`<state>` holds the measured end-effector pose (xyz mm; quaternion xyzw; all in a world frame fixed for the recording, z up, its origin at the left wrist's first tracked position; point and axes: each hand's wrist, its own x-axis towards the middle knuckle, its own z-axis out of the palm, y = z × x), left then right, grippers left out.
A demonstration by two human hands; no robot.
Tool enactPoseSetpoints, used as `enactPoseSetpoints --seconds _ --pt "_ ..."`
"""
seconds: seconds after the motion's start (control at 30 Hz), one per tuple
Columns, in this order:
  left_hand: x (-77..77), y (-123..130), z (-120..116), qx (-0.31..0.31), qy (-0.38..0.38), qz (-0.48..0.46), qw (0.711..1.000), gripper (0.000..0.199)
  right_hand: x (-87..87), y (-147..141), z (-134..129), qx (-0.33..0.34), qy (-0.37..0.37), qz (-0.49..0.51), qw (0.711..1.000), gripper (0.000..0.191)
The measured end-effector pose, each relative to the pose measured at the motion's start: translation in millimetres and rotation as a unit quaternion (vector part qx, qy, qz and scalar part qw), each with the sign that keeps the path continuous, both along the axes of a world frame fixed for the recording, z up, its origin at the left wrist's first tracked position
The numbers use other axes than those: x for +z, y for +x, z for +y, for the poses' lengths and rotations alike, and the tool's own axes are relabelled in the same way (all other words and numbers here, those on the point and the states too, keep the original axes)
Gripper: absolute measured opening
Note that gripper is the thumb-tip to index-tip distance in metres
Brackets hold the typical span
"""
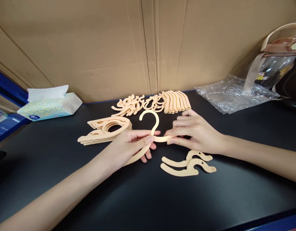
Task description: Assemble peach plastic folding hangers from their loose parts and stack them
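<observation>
Between my hands is a cream plastic folding hanger (156,120), its hook pointing up and away from me. My left hand (135,144) is closed around the joint below the hook, thumb on top, with one curved arm running down under the palm. With thumb and fingers, my right hand (192,131) pinches the other, short arm on the right. Two loose curved hanger pieces (190,165) lie on the table just below my right hand. Left of my left hand rests a stack of folded hangers (102,130).
Along the back of the black table (138,199) lie a pile of curved pieces (130,105), several hooks (154,102) and a row of hanger arms (176,101). A tissue pack (52,107) sits at left. Clear plastic wrap (232,93) and a water bottle (275,67) are at right. Cardboard (102,48) stands behind.
</observation>
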<state>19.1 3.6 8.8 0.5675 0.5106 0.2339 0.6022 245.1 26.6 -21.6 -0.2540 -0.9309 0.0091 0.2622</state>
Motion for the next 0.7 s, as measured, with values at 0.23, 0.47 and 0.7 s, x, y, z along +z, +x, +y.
enactPoseSetpoints --seconds 0.23,0.47,0.7 --pt "-6.5 -2.0 4.5 -0.049 0.012 -0.002 0.999 0.022 -0.5 -0.7 -0.4 -0.006 0.005 0.000 1.000 0.024" --pt "-11.6 -2.6 8.4 -0.077 0.020 0.003 0.997 0.027 -0.9 -1.9 -1.6 -0.015 0.017 0.021 1.000 0.019" --pt "-14.8 -5.2 7.9 -0.095 0.037 -0.001 0.995 0.029 -0.7 -1.4 -3.0 -0.039 0.056 0.028 0.997 0.017"
